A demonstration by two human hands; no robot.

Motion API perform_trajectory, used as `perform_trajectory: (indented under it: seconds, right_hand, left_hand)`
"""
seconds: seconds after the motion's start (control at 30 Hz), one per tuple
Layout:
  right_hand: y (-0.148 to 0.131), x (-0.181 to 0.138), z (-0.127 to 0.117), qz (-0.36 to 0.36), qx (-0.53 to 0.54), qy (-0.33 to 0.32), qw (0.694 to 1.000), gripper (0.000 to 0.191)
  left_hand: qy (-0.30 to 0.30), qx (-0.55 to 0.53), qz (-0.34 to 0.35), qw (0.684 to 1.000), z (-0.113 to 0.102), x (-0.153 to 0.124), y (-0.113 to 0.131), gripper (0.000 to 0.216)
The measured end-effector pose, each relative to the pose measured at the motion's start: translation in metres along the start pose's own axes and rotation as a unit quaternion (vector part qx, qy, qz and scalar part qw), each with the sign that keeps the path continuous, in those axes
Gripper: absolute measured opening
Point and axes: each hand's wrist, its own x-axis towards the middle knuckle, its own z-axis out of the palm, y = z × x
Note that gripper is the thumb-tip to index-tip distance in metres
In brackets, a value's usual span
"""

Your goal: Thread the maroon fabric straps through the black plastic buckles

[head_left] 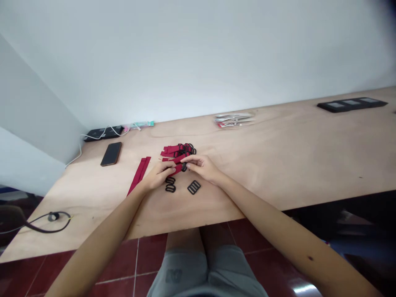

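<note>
My left hand [159,175] pinches a short red fabric strap [176,168] at the middle of the plywood table [272,165]. My right hand [201,167] meets it from the other side, its fingertips on a small black plastic ring [184,166] on that strap. Just behind both hands lies a heap of red straps with black rings [177,150]. Below the hands, two black rings [170,184] and a black rectangular slider [194,187] lie loose. Long red fabric strips [139,173] lie left of my left hand.
A black phone [111,154] lies at the left, and a power strip [103,133] with white cables sits in the far corner against the wall. Farther off are a stack of packets [233,120] and a black tray [351,104]. A dark cable [49,220] lies near the front left edge.
</note>
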Motion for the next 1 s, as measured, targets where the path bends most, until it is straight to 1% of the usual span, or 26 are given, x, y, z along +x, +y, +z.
perform_trajectory:
  seconds: [0.1,0.27,0.33,0.47,0.53,0.77,0.87,0.93,1.0]
  right_hand:
    - [-0.002,-0.001,0.001,-0.012,-0.007,-0.024,1.000,0.025]
    - [-0.002,-0.001,0.001,-0.007,-0.026,-0.066,0.997,0.025]
    - [-0.003,-0.001,0.000,-0.010,-0.032,-0.075,0.997,0.024]
    - [-0.005,-0.001,0.001,-0.012,-0.028,-0.070,0.997,0.023]
    - [-0.005,-0.001,0.002,-0.008,-0.023,-0.069,0.997,0.023]
    - [-0.002,-0.002,0.005,0.017,0.022,-0.103,0.994,0.031]
    - [-0.003,-0.003,0.006,0.028,0.035,-0.085,0.995,0.035]
    - [-0.006,-0.004,0.007,0.034,0.026,-0.056,0.998,0.031]
    - [-0.008,-0.004,0.007,0.043,0.012,-0.034,0.998,0.031]
  left_hand:
    - [-0.019,-0.020,-0.003,1.000,0.000,0.000,0.000,0.024]
    - [-0.075,-0.045,-0.014,0.996,-0.001,0.000,0.003,0.023]
    - [-0.073,-0.053,-0.020,0.996,-0.001,0.000,0.003,0.023]
    - [-0.040,-0.064,-0.039,0.996,-0.003,0.000,0.002,0.021]
    - [-0.040,-0.069,-0.043,0.996,-0.003,0.000,0.001,0.021]
    - [-0.097,-0.084,-0.032,0.991,-0.003,-0.001,0.005,0.018]
    - [-0.111,-0.073,-0.019,0.991,0.000,-0.001,0.008,0.024]
    - [-0.096,-0.059,-0.014,0.994,0.002,0.000,0.010,0.030]
    - [-0.075,-0.047,-0.014,0.996,0.005,0.000,0.011,0.035]
